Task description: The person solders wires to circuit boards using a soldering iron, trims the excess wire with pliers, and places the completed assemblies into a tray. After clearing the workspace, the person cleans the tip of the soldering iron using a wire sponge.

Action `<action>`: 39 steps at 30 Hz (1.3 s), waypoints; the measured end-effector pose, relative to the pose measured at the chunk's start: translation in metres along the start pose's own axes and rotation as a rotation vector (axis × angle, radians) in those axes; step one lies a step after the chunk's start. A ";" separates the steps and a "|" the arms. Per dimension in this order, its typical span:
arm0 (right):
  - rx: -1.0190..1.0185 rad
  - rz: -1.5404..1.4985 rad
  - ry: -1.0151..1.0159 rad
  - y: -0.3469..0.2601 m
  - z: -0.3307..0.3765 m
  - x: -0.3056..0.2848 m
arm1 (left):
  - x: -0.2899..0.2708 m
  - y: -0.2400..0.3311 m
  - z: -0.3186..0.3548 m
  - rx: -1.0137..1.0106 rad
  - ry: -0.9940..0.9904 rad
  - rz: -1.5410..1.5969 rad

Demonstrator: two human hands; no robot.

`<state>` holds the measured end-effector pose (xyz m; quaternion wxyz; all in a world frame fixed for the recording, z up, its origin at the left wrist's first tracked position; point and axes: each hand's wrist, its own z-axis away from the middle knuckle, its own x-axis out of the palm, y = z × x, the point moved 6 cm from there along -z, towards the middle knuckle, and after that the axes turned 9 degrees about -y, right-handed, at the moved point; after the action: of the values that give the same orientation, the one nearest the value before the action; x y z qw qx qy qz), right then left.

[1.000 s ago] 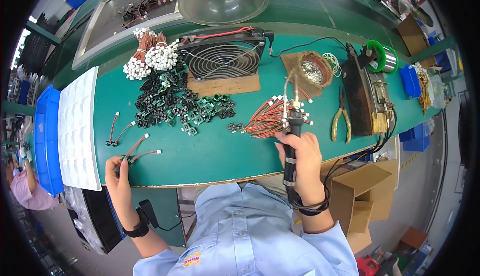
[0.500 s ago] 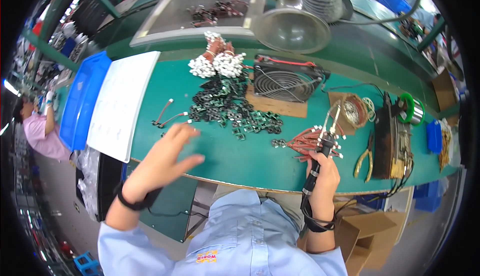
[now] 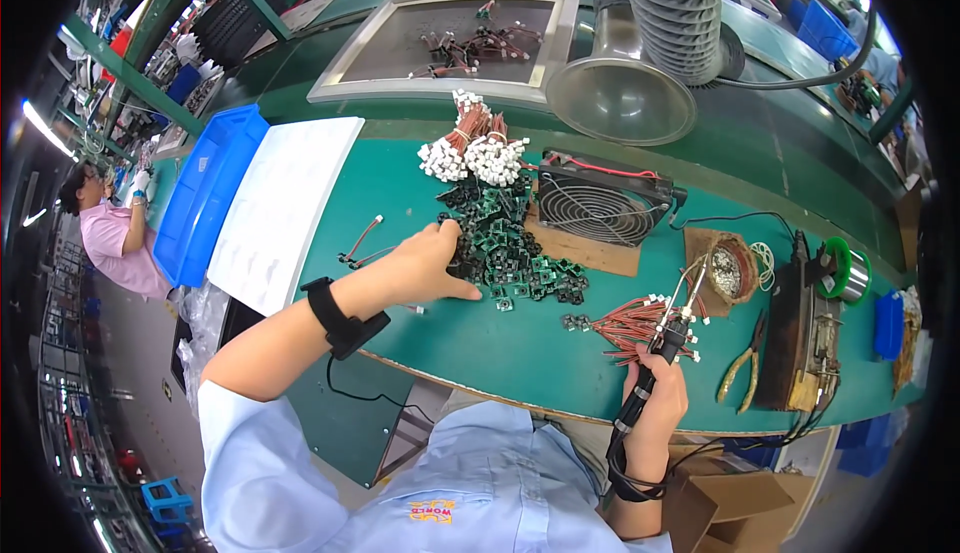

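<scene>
My left hand (image 3: 425, 261) is at the left edge of a pile of small dark green circuit boards (image 3: 495, 243), thumb spread from the other fingers. Some fingertips are hidden against the pile; I see nothing held. A black strap with a cord circles that wrist. My right hand (image 3: 660, 393) is closed around the black handle of a soldering iron (image 3: 645, 390), its two thin metal tips pointing up and away. Beneath those tips lies a fanned bunch of red-brown wires (image 3: 630, 325) with white connectors. A few wired boards (image 3: 362, 245) lie left of the pile, partly behind my left forearm.
Behind the pile stand bundled wires with white connectors (image 3: 470, 148) and a black fan (image 3: 600, 198). Rightward are a round tin (image 3: 728, 271), pliers (image 3: 742, 363), a soldering station (image 3: 790, 333) and a solder spool (image 3: 848, 268). A blue tray (image 3: 205, 198) and white sheet (image 3: 280, 213) lie left.
My left hand has moved right and away from me, from above the bare mat to the pile of boards. The right hand still grips the soldering iron. The whole view has shifted slightly.
</scene>
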<state>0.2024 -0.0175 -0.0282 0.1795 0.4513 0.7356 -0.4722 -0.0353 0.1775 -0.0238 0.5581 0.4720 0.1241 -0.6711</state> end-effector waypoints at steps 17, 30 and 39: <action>0.003 -0.048 0.014 0.003 0.004 -0.001 | 0.033 0.072 0.061 0.342 0.047 0.428; 0.125 -0.552 0.222 0.002 0.008 -0.024 | 0.088 0.105 0.106 0.534 0.291 0.503; -0.037 -0.377 -0.070 -0.056 0.015 -0.019 | 0.066 0.139 0.099 0.744 0.581 0.387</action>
<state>0.1633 -0.0481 0.0077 0.1216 0.2856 0.8090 -0.4992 0.0403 0.0193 0.0275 0.4087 0.8202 -0.0629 -0.3953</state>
